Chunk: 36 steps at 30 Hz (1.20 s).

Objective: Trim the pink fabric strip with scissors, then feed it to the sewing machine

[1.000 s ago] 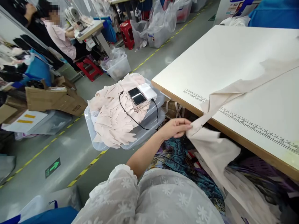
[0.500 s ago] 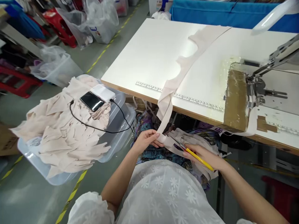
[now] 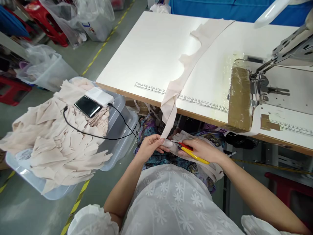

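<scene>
Over the lap, my left hand (image 3: 153,146) pinches a pale beige fabric strip (image 3: 169,125) between thumb and fingers. The strip runs up over the table edge and lies across the white sewing table (image 3: 146,49), one side scalloped. My right hand (image 3: 195,149) grips scissors (image 3: 194,155) with yellow and red handles. Their blades point left at the fabric, close to my left fingertips; the blade tips are partly hidden by cloth and fingers. More of the beige fabric (image 3: 215,171) hangs in folds below my right hand.
On the right of the table stands a sewing machine (image 3: 261,85) with a brown-taped block (image 3: 241,98) before it. At left, a plastic bin (image 3: 58,194) holds a heap of beige cloth pieces (image 3: 66,156), a phone (image 3: 87,106) and a white power bank (image 3: 99,96) with a black cable.
My right hand and the scissors have moved left, closer to my left hand, and the red handle now shows. My left hand keeps its pinch. The whole view has shifted slightly.
</scene>
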Motion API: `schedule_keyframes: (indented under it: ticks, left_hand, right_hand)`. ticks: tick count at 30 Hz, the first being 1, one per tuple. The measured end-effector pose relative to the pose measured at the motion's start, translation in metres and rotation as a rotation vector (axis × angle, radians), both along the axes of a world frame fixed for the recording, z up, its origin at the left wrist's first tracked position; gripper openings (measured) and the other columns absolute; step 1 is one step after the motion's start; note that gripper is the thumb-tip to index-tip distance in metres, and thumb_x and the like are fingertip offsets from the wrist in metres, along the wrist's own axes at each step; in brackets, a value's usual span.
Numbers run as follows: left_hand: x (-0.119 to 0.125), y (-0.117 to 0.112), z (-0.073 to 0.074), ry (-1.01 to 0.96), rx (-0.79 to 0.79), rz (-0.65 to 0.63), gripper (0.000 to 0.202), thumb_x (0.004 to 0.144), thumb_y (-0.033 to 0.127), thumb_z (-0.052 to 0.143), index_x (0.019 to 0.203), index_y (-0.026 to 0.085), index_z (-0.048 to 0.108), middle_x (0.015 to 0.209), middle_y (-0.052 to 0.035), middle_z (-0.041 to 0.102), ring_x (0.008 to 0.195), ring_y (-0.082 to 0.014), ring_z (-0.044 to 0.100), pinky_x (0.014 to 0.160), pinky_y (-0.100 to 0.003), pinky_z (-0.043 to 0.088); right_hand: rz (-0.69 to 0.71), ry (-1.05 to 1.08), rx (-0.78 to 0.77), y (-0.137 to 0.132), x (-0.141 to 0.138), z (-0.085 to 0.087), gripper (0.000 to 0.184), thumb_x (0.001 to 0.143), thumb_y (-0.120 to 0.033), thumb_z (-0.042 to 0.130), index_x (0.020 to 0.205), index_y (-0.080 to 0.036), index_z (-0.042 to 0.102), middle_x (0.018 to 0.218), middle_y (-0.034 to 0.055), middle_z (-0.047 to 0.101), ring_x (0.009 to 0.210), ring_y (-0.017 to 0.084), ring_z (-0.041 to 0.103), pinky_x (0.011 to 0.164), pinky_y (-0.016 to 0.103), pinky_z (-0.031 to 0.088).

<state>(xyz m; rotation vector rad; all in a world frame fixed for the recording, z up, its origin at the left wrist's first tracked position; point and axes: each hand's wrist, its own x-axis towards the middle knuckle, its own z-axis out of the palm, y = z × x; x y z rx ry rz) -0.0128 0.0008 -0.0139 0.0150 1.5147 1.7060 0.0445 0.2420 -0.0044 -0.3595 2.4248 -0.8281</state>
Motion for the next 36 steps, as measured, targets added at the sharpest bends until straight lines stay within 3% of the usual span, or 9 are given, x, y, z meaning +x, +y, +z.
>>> schedule_keyframes:
  ticks: [5,11,17,24,27,31,34,36]
  left_hand:
    - [0.002,0.000,-0.002,0.009,0.011,0.006,0.048,0.074,0.059,0.075,0.088,0.014,0.062,0.083,-0.0089,0.075,0.073,-0.0213,0.075,0.059,-0.023,0.055]
    - [0.002,-0.002,0.000,0.020,0.007,0.002,0.046,0.076,0.058,0.074,0.086,0.014,0.063,0.087,-0.0105,0.076,0.074,-0.0209,0.075,0.061,-0.023,0.055]
    - [0.003,0.000,0.000,0.014,0.016,-0.006,0.044,0.076,0.055,0.075,0.085,0.014,0.062,0.082,-0.0093,0.076,0.072,-0.0202,0.074,0.060,-0.022,0.054]
    - [0.000,-0.005,-0.006,0.068,-0.049,-0.079,0.049,0.081,0.062,0.067,0.091,0.014,0.061,0.078,-0.0078,0.072,0.070,-0.0201,0.072,0.062,-0.025,0.054]
    - [-0.009,-0.010,-0.010,0.377,-0.234,-0.025,0.047,0.091,0.057,0.057,0.113,0.016,0.060,0.093,-0.0093,0.070,0.065,-0.0152,0.066,0.057,-0.025,0.050]
    - [-0.022,0.006,-0.010,1.129,-0.556,0.226,0.034,0.094,0.041,0.058,0.119,0.018,0.062,0.105,-0.0105,0.064,0.081,-0.0172,0.060,0.068,-0.028,0.049]
    - [-0.023,0.032,-0.008,1.497,-0.518,0.286,0.023,0.095,0.031,0.057,0.112,0.017,0.064,0.098,-0.0095,0.064,0.093,-0.0197,0.060,0.081,-0.030,0.050]
    - [-0.022,0.047,-0.004,1.637,-0.456,0.186,0.019,0.097,0.022,0.051,0.110,0.017,0.064,0.097,-0.0083,0.066,0.094,-0.0181,0.061,0.083,-0.028,0.050]
  right_hand:
    - [-0.001,0.143,0.173,-0.004,0.002,0.003,0.049,0.095,-0.064,0.048,0.070,-0.022,0.046,0.060,0.0007,0.050,0.054,0.018,0.046,0.052,0.029,0.023]
    - [-0.010,0.137,0.199,-0.005,0.002,0.002,0.045,0.095,-0.056,0.052,0.066,-0.022,0.044,0.059,0.0014,0.052,0.055,0.018,0.051,0.053,0.028,0.024]
    - [0.003,0.139,0.276,-0.011,-0.002,0.009,0.042,0.093,-0.057,0.053,0.072,-0.022,0.047,0.066,0.0030,0.057,0.058,0.019,0.054,0.052,0.028,0.021]
    - [-0.059,0.132,0.182,-0.010,0.001,-0.004,0.038,0.094,-0.050,0.048,0.068,-0.022,0.045,0.062,0.0036,0.055,0.057,0.019,0.054,0.053,0.029,0.024]
    - [-0.105,0.170,0.101,-0.003,0.016,-0.010,0.046,0.094,-0.059,0.046,0.066,-0.023,0.036,0.058,0.0008,0.048,0.052,0.018,0.046,0.053,0.029,0.024]
    - [-0.200,0.156,-0.052,0.003,0.041,-0.011,0.054,0.093,-0.068,0.044,0.065,-0.024,0.032,0.057,-0.0019,0.040,0.050,0.016,0.040,0.052,0.028,0.026]
    - [-0.289,0.132,-0.126,0.004,0.055,-0.009,0.056,0.091,-0.071,0.046,0.065,-0.024,0.033,0.058,-0.0026,0.039,0.051,0.015,0.038,0.051,0.028,0.028]
    - [-0.343,0.134,-0.152,0.006,0.062,-0.008,0.056,0.090,-0.072,0.049,0.065,-0.024,0.034,0.058,-0.0029,0.037,0.052,0.015,0.038,0.051,0.028,0.028]
